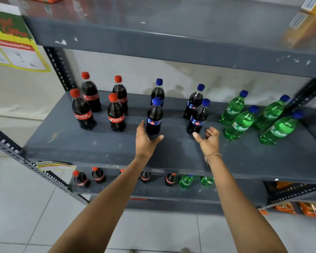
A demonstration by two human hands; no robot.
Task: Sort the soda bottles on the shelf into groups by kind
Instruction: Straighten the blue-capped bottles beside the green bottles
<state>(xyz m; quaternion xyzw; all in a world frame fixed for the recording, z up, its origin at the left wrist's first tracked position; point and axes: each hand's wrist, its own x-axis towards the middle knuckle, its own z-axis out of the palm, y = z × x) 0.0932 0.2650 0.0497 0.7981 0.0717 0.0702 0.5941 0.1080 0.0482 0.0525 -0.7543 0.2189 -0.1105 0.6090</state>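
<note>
On the grey shelf the bottles are already set in three clusters by kind: red-capped colas at the left, blue-labelled colas in the middle, green lemon-lime bottles at the right. The left hand is spread open beside one blue-labelled bottle, nothing gripped. The right hand is likewise open and empty just before another, seemingly placed to tidy the middle group.

Cola bottles left, Sprite bottles right, on shelf.

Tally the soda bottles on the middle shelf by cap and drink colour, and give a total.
Red-capped dark cola plastic bottles: 4
Blue-capped dark cola plastic bottles: 4
Blue-capped green plastic bottles: 4
Total: 12
</note>
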